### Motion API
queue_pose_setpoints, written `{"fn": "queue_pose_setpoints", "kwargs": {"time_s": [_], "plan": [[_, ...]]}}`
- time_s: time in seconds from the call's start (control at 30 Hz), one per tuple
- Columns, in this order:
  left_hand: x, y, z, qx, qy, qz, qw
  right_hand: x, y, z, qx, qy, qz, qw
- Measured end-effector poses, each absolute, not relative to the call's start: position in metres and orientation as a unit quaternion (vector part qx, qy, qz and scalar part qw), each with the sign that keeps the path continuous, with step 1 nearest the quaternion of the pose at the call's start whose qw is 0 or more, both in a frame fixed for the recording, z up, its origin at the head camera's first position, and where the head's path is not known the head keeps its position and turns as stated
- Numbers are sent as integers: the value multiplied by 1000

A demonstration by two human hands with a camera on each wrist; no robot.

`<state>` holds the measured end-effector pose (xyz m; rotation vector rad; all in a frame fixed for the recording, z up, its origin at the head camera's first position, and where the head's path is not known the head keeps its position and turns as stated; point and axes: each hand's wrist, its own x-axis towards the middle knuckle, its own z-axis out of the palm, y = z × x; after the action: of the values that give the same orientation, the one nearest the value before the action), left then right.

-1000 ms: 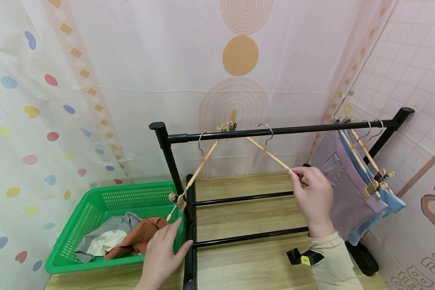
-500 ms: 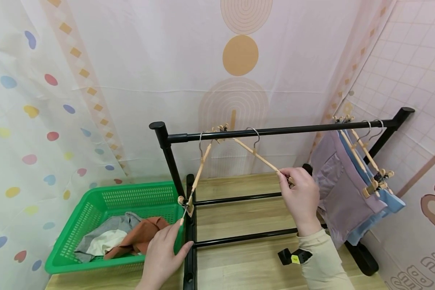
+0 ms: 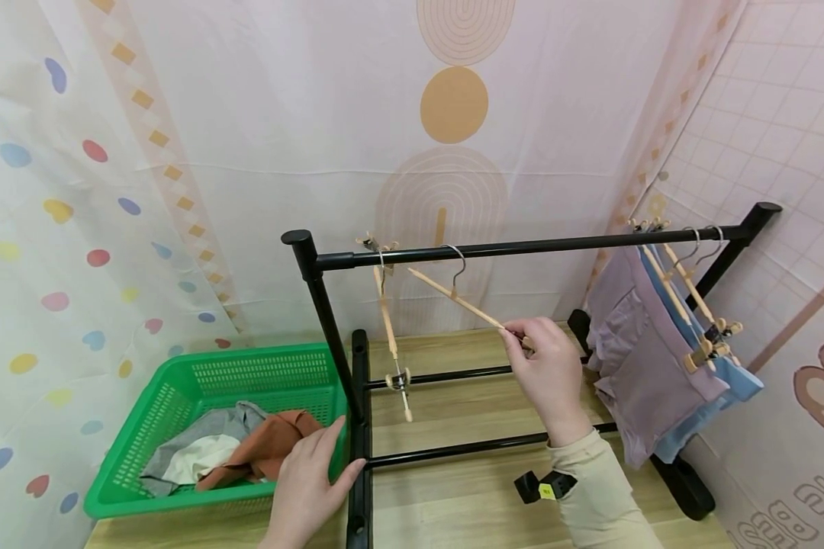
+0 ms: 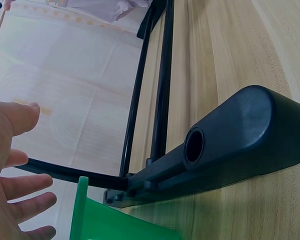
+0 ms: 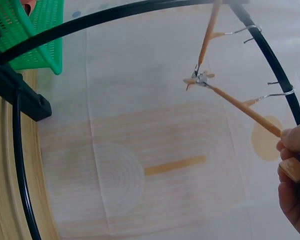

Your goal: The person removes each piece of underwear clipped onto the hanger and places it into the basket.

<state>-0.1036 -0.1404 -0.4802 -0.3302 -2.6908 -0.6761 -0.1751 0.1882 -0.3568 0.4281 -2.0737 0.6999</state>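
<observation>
My right hand pinches the near end of a wooden clip hanger, whose metal hook rests over the black rail. In the right wrist view, thumb and fingers close on that hanger beside its wooden clip. A second wooden clip hanger hangs on the rail's left part, bare of clothing. The far ends of both hangers come close together behind the rail. My left hand, fingers extended and thumb apart, holds nothing between the basket and the rack's left foot.
A green basket at left contains grey, white and rust-coloured cloth. Mauve shorts and a light blue garment hang from hangers at the rail's right end. Two lower black bars cross the wooden tabletop.
My right hand has moved left, sliding its hanger along the rail. The left hanger has swung round, its near end moving right, away from my left hand, which stays about where it was.
</observation>
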Motion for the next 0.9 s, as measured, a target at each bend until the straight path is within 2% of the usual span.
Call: {"fn": "queue_pose_setpoints", "kwargs": {"time_s": [0.33, 0.9], "plan": [[-104, -140, -484, -118, -949, -235, 176, -177, 181, -362, 241, -840, 303, 380], [-103, -140, -484, -113, -951, -243, 155, -180, 175, -364, 268, -834, 328, 353]]}}
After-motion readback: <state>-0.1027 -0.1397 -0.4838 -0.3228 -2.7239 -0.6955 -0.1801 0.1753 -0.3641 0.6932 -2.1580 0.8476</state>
